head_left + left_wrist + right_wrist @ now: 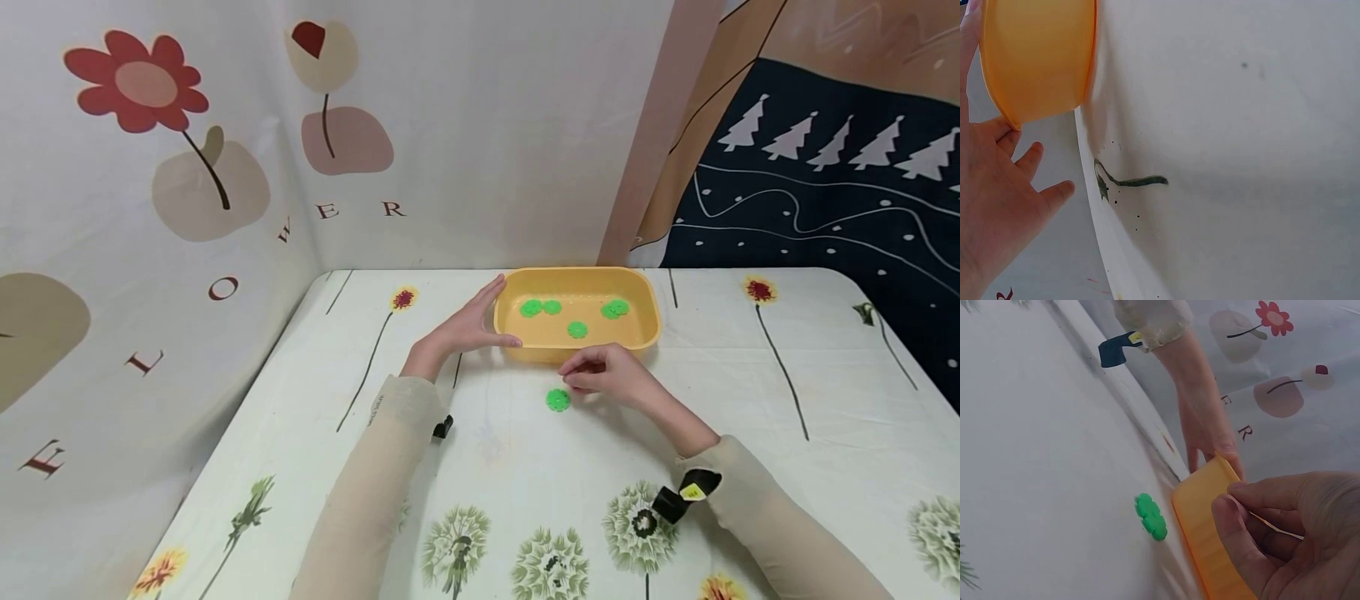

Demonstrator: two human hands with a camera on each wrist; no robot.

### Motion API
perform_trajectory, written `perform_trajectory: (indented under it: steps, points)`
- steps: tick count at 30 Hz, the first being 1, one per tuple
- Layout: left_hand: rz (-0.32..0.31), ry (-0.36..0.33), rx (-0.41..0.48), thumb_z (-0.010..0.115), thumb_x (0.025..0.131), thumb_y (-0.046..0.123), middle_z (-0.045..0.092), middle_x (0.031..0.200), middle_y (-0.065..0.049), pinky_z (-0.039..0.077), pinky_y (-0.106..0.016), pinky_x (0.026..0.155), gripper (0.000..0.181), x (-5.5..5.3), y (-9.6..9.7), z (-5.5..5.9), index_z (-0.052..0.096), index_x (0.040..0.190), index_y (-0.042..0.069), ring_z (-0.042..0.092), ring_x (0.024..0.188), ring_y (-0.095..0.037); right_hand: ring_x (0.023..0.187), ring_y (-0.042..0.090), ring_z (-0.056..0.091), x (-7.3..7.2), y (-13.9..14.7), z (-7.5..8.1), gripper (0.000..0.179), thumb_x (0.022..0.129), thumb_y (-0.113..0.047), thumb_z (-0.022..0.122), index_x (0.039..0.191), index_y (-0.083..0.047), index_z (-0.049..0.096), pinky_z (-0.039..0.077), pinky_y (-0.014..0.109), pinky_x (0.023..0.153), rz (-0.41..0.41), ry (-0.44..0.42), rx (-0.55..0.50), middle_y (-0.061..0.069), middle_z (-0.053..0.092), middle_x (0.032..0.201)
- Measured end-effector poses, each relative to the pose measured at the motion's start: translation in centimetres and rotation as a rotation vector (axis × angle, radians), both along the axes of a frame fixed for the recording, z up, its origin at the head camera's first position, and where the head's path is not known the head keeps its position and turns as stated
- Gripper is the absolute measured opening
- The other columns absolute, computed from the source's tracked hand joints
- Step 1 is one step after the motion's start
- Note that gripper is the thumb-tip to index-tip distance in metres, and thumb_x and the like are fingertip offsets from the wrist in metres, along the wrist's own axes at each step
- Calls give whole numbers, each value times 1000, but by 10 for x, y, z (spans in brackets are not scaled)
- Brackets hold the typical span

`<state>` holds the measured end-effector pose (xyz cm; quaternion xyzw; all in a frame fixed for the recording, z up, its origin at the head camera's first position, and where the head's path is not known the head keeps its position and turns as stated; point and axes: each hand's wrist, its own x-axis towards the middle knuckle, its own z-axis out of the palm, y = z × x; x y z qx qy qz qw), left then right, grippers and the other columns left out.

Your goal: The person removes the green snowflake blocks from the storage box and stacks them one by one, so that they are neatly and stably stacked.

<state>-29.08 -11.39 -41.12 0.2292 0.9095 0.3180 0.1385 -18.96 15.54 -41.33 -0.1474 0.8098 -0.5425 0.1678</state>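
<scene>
A yellow plastic basin (540,354) stands at the far side of the table, with several green notched plastic discs (577,330) on its floor. My left hand (472,323) grips the basin's left end, thumb along the front rim and fingers spread toward the back corner. In the left wrist view, fingertips touch the rim. My right hand (611,375) hovers by the basin's front wall, thumb and forefinger loosely bent toward each other, nothing visible between them. Just beyond its fingertips, another green notched disc (557,400) lies on the table.
A white cloth (487,467) printed with flowers and dandelions covers the table. A flower-printed curtain (480,133) hangs behind and to the left, close to the basin's back. On the right hangs a dark cloth (825,200) with white trees. Black camera mounts sit at both wrists.
</scene>
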Motion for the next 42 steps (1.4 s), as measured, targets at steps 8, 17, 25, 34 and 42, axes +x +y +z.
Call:
perform_trajectory:
  steps: [8, 17, 25, 34, 42]
  points:
    - [9, -9, -4, 80, 79, 49, -2, 170, 10, 17, -51, 126, 115, 0, 1, -1, 5, 162, 23, 4, 158, -19, 80, 7, 68, -1, -2, 4, 21, 94, -3, 65, 109, 11, 69, 62, 30, 77, -5, 3, 16, 28, 71, 105]
    - [20, -17, 2, 81, 79, 49, -2, 170, 10, 17, -50, 126, 115, -1, 1, -1, 6, 162, 23, 4, 158, -19, 80, 8, 67, -2, -2, 9, 21, 95, -4, 65, 110, 10, 69, 60, 23, 75, -10, 12, 35, 25, 71, 106]
    - [22, -21, 6, 81, 79, 48, -1, 170, 10, 17, -50, 126, 115, -2, 2, -2, 6, 162, 23, 4, 158, -19, 83, 9, 67, -4, -1, 12, 22, 95, -4, 65, 111, 11, 68, 60, 23, 77, -8, 19, 31, 25, 71, 107]
    - [27, -21, -3, 82, 78, 48, -3, 170, 12, 18, -51, 126, 116, -2, 1, -3, 5, 162, 26, 4, 158, -18, 80, 6, 66, -6, -1, 17, 23, 94, -3, 65, 111, 12, 68, 61, 26, 78, -17, 35, 21, 28, 69, 107]
    - [25, -22, 6, 81, 79, 47, -2, 170, 12, 17, -52, 126, 115, -3, 1, -3, 6, 162, 24, 4, 158, -19, 86, 12, 67, -9, 1, 24, 25, 95, -5, 65, 116, 9, 67, 61, 26, 80, -25, 47, 52, 26, 69, 113]
